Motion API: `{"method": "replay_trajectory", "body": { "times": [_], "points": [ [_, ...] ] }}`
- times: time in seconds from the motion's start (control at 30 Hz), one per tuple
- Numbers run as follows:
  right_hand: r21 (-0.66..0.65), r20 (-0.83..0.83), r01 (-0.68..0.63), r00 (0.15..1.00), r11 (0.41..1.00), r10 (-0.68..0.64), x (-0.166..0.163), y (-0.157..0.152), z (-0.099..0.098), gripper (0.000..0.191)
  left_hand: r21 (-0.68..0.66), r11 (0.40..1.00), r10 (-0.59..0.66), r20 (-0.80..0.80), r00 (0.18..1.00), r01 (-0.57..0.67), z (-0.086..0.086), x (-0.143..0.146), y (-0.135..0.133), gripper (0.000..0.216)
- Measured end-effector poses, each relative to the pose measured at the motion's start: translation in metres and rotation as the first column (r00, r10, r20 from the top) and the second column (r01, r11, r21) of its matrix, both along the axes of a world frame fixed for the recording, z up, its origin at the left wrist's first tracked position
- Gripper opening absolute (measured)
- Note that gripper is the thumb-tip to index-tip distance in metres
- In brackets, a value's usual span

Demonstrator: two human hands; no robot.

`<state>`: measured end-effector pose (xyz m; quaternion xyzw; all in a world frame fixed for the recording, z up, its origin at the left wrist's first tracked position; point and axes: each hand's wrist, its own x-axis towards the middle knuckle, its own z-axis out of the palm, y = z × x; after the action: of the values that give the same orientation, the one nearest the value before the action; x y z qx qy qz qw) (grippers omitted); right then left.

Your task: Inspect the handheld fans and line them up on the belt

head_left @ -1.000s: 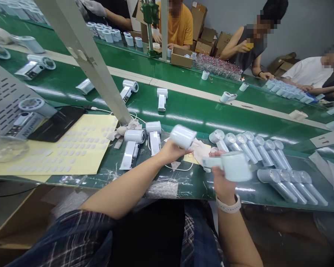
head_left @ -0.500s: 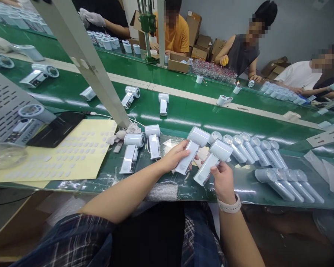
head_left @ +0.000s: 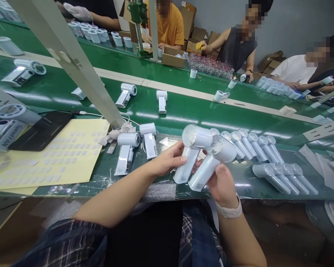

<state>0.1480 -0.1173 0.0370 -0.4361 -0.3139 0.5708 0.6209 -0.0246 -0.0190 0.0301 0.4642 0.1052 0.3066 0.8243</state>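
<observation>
Right hand: fingers curled round a fan by its smooth handle.
Left hand: fingers wrapped on a second fan, heads touching.
Beyond: glossy cylindrical fans in rows on the green bench.

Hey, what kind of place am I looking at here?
Probably a factory assembly line: long green conveyor belts, rows of identical handheld fans, and seated workers handling parts.
</observation>
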Motion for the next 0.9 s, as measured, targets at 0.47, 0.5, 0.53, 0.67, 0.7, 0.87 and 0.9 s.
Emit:
{"method": "replay_trajectory", "body": {
  "times": [0.47,0.5,0.53,0.67,0.7,0.87,0.9],
  "points": [
    [-0.011,-0.218,-0.124,0.969,0.992,0.118,0.001,0.003,0.000,0.041,-0.084,0.990,0.116,-0.021,0.993,-0.117,-0.009,0.007,0.009,0.045],
    [-0.007,-0.222,-0.114,0.969,0.993,0.110,0.001,0.003,-0.001,0.040,-0.092,0.988,0.122,-0.009,0.992,-0.122,-0.010,0.007,0.010,0.043],
    [-0.007,-0.230,-0.102,0.968,0.995,0.098,0.001,0.003,-0.002,0.039,-0.091,0.988,0.124,-0.004,0.992,-0.124,-0.011,0.007,0.010,0.042],
    [-0.009,-0.263,-0.061,0.963,0.998,0.056,0.001,0.003,-0.004,0.031,-0.083,0.991,0.109,-0.008,0.994,-0.109,-0.013,0.006,0.010,0.036],
    [0.001,-0.256,-0.052,0.965,0.999,0.050,0.002,0.003,-0.005,0.029,-0.085,0.991,0.105,-0.009,0.994,-0.105,-0.012,0.006,0.010,0.035],
    [0.085,-0.121,0.038,0.992,0.996,-0.028,0.009,0.001,-0.007,0.029,-0.034,0.994,0.102,-0.061,0.993,-0.104,-0.010,0.004,0.007,0.046],
    [0.090,-0.108,0.072,0.992,0.993,-0.062,0.011,0.001,-0.007,0.031,-0.012,0.995,0.103,-0.069,0.992,-0.104,-0.009,0.004,0.006,0.049]
  ]
}}
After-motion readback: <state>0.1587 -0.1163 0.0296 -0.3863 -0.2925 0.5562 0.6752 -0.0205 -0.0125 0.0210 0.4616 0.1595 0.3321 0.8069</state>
